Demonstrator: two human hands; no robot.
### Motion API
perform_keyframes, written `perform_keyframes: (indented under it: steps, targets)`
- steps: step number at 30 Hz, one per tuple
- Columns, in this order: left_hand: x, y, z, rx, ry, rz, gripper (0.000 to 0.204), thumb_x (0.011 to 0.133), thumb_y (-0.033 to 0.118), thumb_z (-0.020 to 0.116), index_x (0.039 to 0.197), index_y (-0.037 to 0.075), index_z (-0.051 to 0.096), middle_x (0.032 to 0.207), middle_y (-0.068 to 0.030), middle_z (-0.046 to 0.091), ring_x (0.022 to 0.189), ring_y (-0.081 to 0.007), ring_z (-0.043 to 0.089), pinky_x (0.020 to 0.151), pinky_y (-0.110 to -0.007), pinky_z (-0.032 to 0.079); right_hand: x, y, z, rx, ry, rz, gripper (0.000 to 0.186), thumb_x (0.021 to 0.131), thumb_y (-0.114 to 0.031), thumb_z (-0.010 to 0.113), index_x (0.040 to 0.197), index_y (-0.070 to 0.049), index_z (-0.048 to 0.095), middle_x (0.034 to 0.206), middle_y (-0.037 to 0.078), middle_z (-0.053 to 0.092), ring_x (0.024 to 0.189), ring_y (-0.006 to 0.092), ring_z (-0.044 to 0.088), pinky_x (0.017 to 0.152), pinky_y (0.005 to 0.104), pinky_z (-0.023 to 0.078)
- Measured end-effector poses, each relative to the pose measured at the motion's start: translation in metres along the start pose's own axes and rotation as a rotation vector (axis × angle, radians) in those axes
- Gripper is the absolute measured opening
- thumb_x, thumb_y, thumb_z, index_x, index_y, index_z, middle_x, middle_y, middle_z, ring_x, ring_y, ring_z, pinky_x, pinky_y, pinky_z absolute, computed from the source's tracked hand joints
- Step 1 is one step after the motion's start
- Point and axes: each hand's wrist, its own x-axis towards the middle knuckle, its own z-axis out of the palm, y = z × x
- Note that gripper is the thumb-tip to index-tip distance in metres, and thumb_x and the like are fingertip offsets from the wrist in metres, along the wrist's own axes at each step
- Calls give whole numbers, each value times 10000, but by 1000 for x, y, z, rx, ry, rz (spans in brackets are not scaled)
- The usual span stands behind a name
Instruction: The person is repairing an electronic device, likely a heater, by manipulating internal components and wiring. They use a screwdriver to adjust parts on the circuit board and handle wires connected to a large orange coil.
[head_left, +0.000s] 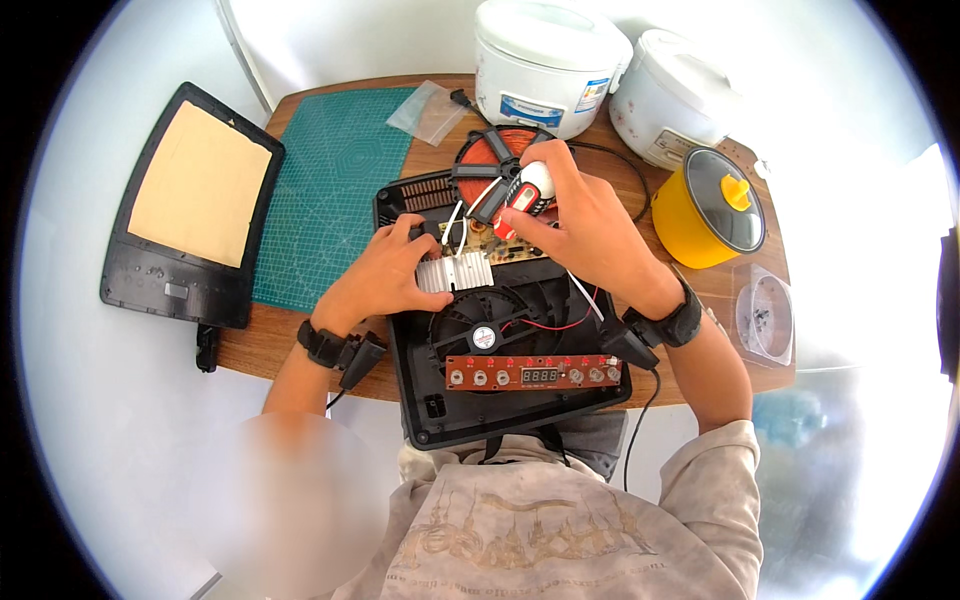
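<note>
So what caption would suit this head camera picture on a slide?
Right hand holds a red-and-white screwdriver over an opened induction cooker while the left hand steadies its finned heatsink.

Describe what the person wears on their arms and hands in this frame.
Both hands are bare, no gloves. The left hand has a black wrist strap carrying a small black module with a thin cable running down from it. The right hand has a matching black strap with a black module and a dark cable hanging toward the body. Beige sleeves are pushed up past the elbows.
</note>
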Motion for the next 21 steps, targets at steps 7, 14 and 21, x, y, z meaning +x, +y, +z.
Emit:
perform_keyframes:
  steps: [7, 14, 21]
  targets:
    - [1, -3, 2, 25, 2, 7, 633, 700, 425, 888, 1164, 65, 651, 1459, -217, 429, 1303, -480, 475, 1074, -524, 445, 0, -1, 0, 2, -37, -26, 481, 903, -177, 760, 1217, -35, 425, 797, 203, 668, 759, 401, 684, 629, 444, 519]
    - [1, -2, 2, 21, -8, -2, 626, 706, 424, 883, 1161, 62, 652, 1452, -203, 430, 1290, -477, 486, 1073, -522, 449, 0, 2, 1, 25, 1, -32, 510, 904, -211, 793, 1251, -55, 453, 813, 162, 684, 719, 325, 708, 631, 383, 550]
    - [1, 0, 1, 21, -10, 3, 621, 709, 416, 883, 1161, 59, 651, 1459, -202, 426, 1300, -479, 477, 1076, -526, 446, 0, -1, 2, 28, -15, -38, 464, 895, -192, 752, 1182, -26, 428, 787, 195, 655, 767, 424, 670, 624, 466, 517]
